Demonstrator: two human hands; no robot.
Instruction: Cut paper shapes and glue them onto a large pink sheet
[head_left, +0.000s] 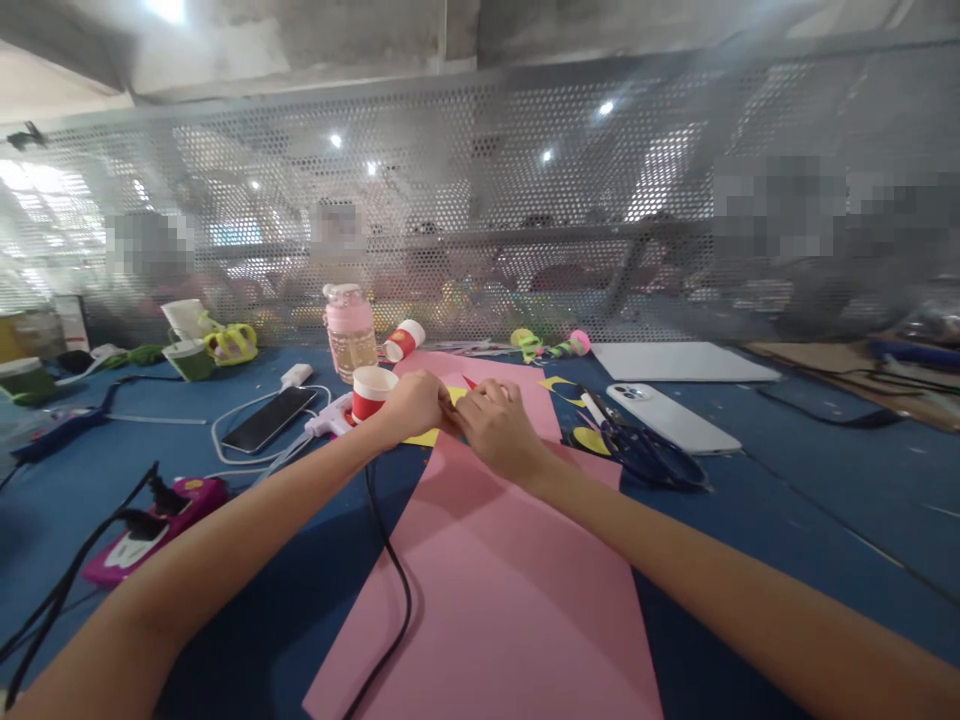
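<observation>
My left hand (421,408) and my right hand (499,425) meet above the pink paper (495,590), fingers closed and fingertips together. What they pinch is mostly hidden; a small red pointed piece (469,382) shows just beyond the fingers. Yellow paper (425,438) lies under and beside my left hand. Close to that wrist stands a red and white paper cup (371,392), with a white glue gun (330,418) by it. To the right of my right hand are dark-handled scissors (652,450) and yellow paper scraps (591,440).
A pink bottle (351,330) and a tipped paper cup (403,341) stand farther back. At left lie a black phone (271,418) and a magenta power strip (161,525). A white phone (675,418) sits right. A black cable (397,570) crosses the pink paper. Perforated metal panel (480,200) rises behind.
</observation>
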